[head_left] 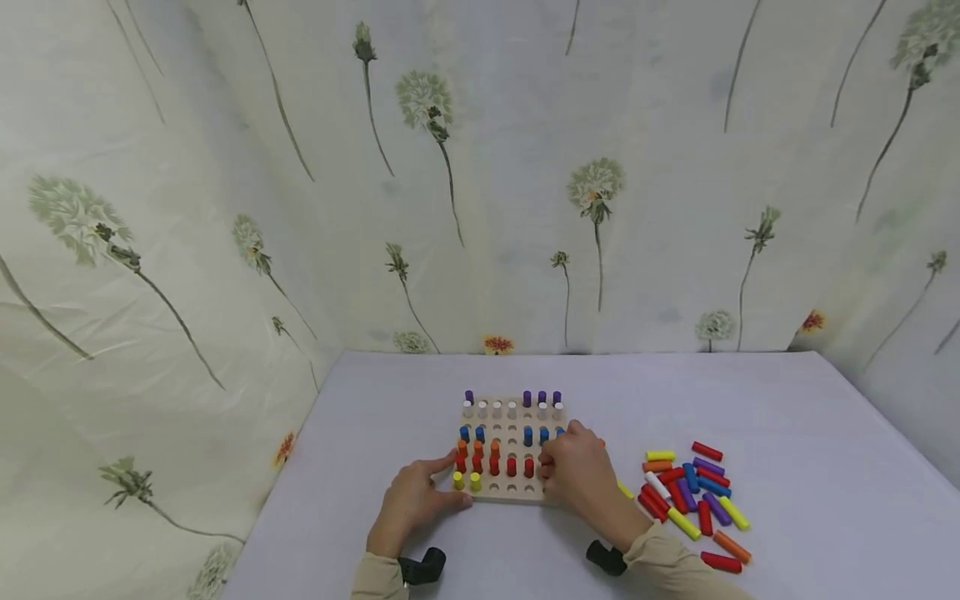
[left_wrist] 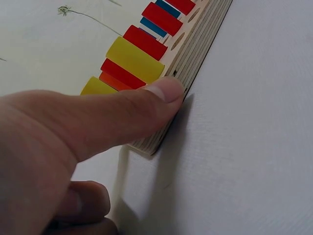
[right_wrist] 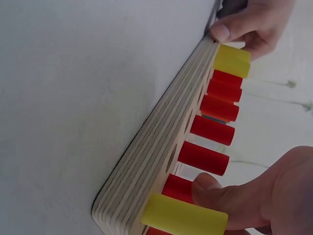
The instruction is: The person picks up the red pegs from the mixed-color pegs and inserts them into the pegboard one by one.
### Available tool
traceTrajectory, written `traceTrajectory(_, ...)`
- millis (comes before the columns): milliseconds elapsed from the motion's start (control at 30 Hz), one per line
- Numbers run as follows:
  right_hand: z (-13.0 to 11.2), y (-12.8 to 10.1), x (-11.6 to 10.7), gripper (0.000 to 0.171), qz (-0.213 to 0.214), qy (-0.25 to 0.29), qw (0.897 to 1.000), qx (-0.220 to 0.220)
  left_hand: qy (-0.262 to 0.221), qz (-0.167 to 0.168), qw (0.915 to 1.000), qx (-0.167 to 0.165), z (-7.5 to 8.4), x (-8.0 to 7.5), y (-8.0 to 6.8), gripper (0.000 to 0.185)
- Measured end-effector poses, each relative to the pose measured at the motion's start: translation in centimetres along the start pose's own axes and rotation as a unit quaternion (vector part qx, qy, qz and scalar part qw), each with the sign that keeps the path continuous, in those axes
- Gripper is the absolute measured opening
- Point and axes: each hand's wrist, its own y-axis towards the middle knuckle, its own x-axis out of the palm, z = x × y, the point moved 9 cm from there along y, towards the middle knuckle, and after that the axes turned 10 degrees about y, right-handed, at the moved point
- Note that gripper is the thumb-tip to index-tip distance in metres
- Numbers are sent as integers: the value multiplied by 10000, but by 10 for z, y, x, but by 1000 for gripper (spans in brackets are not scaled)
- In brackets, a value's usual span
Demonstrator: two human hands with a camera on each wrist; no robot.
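Bracing wooden pegboard (head_left: 517,493) holding upright coloured pegs, left hand (head_left: 415,500) thumb pressed straight, right hand (head_left: 577,473) pinching yellow peg (right_wrist: 185,218)

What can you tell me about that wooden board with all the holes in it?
The wooden pegboard lies flat on the white table. Its edge shows thin plywood-like layers. Rows of round holes hold upright colored pegs, purple, white, blue, orange, red and yellow; several holes are empty. The left hand presses its thumb against the near-left corner; the right hand holds a yellow peg at the right side.
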Motion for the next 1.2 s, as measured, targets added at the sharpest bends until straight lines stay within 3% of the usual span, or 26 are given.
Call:
traceTrajectory(567, 5, -4, 3, 15, -61, -112, 9990, 436, 1, 2, 10000, 39, 0, -1, -1, 77)
traceTrajectory(767, 4, -6, 4, 19, -26, -222, 9991, 355, 3, 47, 10000, 63, 1, -1, 0, 76)
traceTrajectory(900, 6, -4, 4, 20, -210, -302, 9982, 476, 2, 41, 9999, 98, 2, -1, 1, 76)
traceTrajectory(1200, 18, 1, -4, 18, -599, 420, 9906, 1154, -10, 11, 10000, 81, 1, 0, 0, 76)
